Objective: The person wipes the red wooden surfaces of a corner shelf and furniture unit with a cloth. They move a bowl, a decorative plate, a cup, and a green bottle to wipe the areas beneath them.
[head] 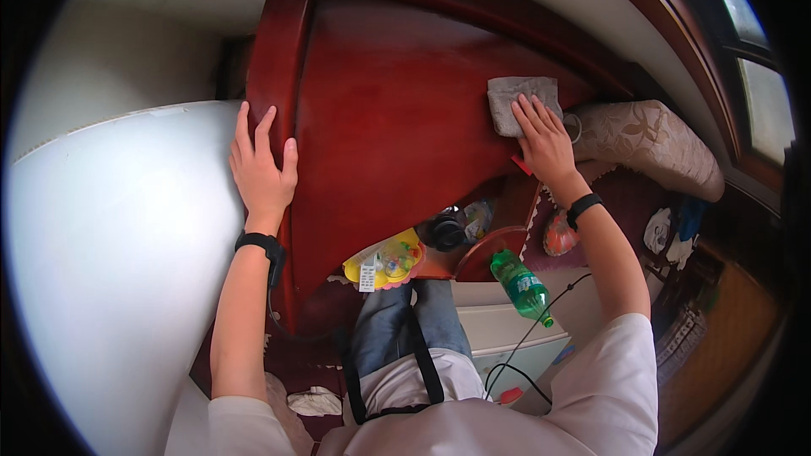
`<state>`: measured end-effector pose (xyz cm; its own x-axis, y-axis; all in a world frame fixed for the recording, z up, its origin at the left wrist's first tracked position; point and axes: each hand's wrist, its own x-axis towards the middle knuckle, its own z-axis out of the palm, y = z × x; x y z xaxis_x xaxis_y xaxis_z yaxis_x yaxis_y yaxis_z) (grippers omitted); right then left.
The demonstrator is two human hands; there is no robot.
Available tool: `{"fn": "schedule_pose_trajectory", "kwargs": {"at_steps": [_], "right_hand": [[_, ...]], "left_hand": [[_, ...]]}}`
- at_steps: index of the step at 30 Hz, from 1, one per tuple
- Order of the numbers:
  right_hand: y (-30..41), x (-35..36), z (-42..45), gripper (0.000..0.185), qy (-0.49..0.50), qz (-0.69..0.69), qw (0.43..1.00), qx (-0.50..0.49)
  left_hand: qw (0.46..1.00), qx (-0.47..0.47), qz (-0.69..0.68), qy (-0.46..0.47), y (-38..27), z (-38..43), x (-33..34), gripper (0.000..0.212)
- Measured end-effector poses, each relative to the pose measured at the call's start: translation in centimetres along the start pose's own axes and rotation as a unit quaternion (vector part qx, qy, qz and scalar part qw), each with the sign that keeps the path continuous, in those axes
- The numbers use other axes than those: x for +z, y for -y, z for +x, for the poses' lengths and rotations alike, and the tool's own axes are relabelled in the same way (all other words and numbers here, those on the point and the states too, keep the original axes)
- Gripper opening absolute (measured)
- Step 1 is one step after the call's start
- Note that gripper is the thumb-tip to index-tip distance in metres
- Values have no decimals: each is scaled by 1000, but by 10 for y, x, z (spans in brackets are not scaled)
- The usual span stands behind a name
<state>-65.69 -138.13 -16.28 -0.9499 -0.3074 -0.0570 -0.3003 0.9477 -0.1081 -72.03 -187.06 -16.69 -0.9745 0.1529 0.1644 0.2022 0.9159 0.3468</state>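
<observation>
A folded grey-brown cloth (507,111) lies flat against the glossy red wooden panel (393,114), which looks like the end board of a piece of furniture. My right hand (542,136) presses the cloth there with its fingers stretched over it, near the panel's right end. On the panel's upright left post (272,63) rests my left hand (263,164), fingers spread and nothing held. A large smooth white surface (127,215) stands directly left of that post. What the cloth covers is hidden.
Below the panel's curved edge are a yellow tray (386,275), a white remote control (367,273) and a dark round object (445,232). A green plastic bottle (523,288) lies near a black cable (529,329). A patterned cushion (640,142) sits right, under a window (763,101).
</observation>
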Motion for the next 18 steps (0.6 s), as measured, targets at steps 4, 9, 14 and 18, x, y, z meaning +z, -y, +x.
{"fn": "schedule_pose_trajectory", "kwargs": {"at_steps": [4, 9, 14, 18], "right_hand": [[-10, -7, 18, 63, 5, -108, 992, -63], [-10, -18, 42, 57, 18, -141, 982, -125], [-2, -28, 36, 59, 53, -163, 978, -120], [14, -41, 31, 51, 63, -131, 984, -103]], "left_hand": [[1000, 1, 3, 2, 0, 1, 1, 51], [1000, -2, 9, -5, 5, 0, -1, 50], [1000, 1, 15, -13, 7, -1, 1, 50], [1000, -22, -4, 8, 3, -2, -1, 50]]}}
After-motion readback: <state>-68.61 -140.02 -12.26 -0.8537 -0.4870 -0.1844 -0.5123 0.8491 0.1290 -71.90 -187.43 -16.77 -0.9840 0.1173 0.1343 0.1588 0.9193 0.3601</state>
